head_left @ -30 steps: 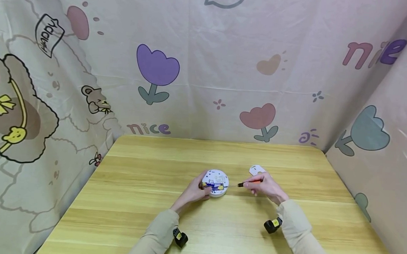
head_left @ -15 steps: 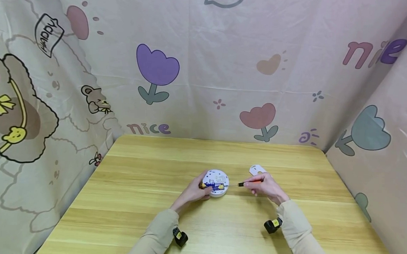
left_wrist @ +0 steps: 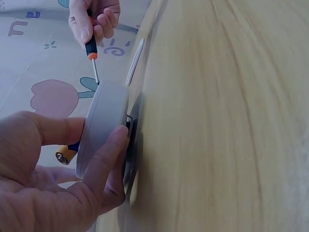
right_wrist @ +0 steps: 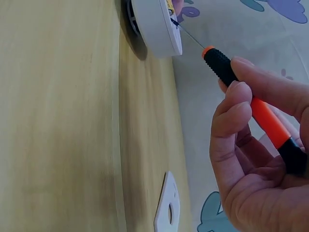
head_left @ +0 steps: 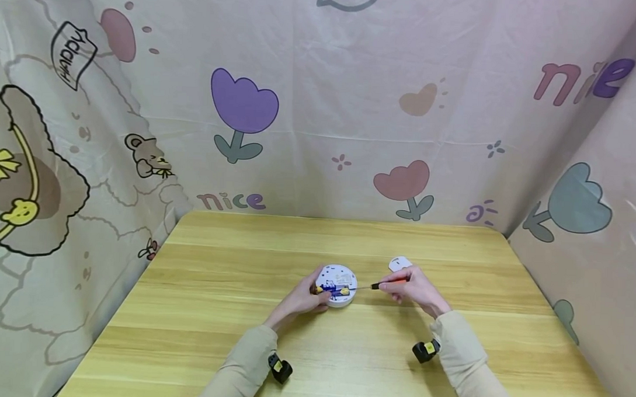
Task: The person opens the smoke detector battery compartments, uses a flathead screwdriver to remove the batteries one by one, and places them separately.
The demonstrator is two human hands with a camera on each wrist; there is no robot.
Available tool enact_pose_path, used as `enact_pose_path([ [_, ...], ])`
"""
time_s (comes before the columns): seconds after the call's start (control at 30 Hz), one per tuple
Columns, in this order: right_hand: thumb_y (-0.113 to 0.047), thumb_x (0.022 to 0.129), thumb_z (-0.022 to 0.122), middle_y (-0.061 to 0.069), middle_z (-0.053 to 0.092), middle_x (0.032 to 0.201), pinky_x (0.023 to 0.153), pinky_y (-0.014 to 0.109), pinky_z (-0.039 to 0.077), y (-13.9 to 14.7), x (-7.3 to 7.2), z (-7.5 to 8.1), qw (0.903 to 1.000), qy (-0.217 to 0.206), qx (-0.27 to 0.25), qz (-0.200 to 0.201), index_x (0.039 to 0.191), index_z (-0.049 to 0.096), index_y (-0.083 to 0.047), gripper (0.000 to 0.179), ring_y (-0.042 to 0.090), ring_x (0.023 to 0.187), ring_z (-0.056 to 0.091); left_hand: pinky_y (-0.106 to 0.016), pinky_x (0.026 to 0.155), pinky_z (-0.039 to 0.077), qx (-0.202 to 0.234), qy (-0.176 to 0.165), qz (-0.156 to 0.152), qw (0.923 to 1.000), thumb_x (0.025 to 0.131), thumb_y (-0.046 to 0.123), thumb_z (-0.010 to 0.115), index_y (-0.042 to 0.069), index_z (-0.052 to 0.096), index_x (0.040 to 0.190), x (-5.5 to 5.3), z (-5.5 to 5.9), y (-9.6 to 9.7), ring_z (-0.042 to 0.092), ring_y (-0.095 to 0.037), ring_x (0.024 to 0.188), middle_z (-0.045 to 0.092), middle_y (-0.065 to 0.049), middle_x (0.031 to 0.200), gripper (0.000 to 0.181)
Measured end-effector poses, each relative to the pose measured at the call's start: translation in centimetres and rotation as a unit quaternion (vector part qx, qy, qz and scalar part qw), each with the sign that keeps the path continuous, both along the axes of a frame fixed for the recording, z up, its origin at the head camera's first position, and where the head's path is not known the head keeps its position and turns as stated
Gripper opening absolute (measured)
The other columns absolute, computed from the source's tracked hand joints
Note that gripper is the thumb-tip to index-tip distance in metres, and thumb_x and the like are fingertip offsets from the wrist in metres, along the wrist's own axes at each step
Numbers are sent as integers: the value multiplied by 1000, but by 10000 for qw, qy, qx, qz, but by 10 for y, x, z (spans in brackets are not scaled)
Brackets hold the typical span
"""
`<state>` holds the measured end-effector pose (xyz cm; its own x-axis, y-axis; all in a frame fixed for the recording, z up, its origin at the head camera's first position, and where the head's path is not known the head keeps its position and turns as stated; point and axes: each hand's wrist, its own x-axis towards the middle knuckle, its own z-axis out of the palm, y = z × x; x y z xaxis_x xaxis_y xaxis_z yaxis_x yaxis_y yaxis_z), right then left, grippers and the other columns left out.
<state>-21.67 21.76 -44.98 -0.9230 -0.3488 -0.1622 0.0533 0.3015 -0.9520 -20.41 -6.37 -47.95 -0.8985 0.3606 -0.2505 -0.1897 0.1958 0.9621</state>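
My left hand [head_left: 303, 294] grips a round white device [head_left: 338, 275] by its left side, low over the table, thumb on the upper face and fingers along the side. A blue-and-gold battery [left_wrist: 66, 153] juts out by the thumb in the left wrist view. Another gold battery end [head_left: 344, 292] shows in the blue-marked slot on the face. My right hand [head_left: 415, 289] pinches the black-and-orange handle of a screwdriver [right_wrist: 270, 121]. Its thin shaft reaches left, and the tip sits at the slot's right end beside a battery [right_wrist: 170, 7].
A flat white plate [head_left: 399, 263] with a hole lies on the wooden table [head_left: 229, 324] just behind the right hand. Black wrist cameras [head_left: 280, 368] hang at both sleeves. A patterned cloth [head_left: 321, 105] rises along the table's back and sides.
Both hands, the device and the screwdriver hold almost the same place. The head view has shifted very slightly.
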Motion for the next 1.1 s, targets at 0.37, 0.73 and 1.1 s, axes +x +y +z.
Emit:
enact_pose_path([
  [0.37,-17,76,69,8,67,73,48,23,50,1,0,-4,9996,-112,-245,88,102,63,7,36,10,54,55,-30,71,57,-109,67,5,9999,85,7,58,18,10,144,-1,-1,-1,58,-18,81,21,-31,140,77],
  [0.73,-18,76,69,6,68,78,51,18,48,3,2,-13,9953,-636,-732,19,106,60,7,40,7,56,55,-34,71,57,38,102,104,9999,84,1,57,16,10,144,2,-1,1,58,-19,81,21,-31,140,78],
  [1.1,-14,77,67,8,69,80,50,17,49,6,2,-16,9906,-818,-1097,-1,101,64,4,30,8,56,56,-34,72,57,25,45,125,9999,83,3,58,18,10,144,3,1,0,58,-22,86,17,-28,143,79],
])
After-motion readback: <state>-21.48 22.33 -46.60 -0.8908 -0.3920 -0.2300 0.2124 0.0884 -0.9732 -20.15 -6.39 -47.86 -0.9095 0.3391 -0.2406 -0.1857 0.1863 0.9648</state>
